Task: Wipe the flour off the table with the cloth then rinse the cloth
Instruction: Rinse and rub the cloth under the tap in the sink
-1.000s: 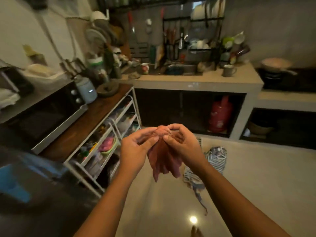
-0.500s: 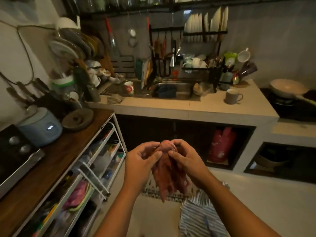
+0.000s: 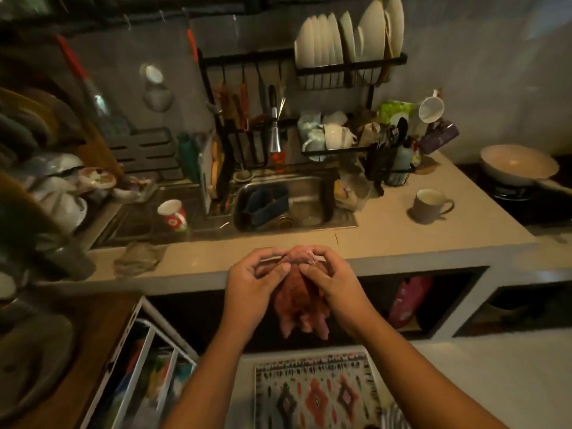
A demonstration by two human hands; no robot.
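Left hand (image 3: pixel 250 292) and right hand (image 3: pixel 332 289) pinching cloth (image 3: pixel 297 301) at counter (image 3: pixel 387 243) edge, sink (image 3: pixel 288 205) beyond, rug (image 3: pixel 315 394) below

A grey mug (image 3: pixel 431 205) is standing near the right edge of the counter (image 3: pixel 387 239), well apart from a red-and-white cup (image 3: pixel 173 215) that is sitting left of the sink (image 3: pixel 309 181). A crumpled grey rag (image 3: pixel 137 257) is lying at the counter's front edge, towards the left. White plates (image 3: pixel 346 38) are standing upright in a black rack (image 3: pixel 349 61) along the back. A patterned rug (image 3: pixel 315 394) is lying on the floor below
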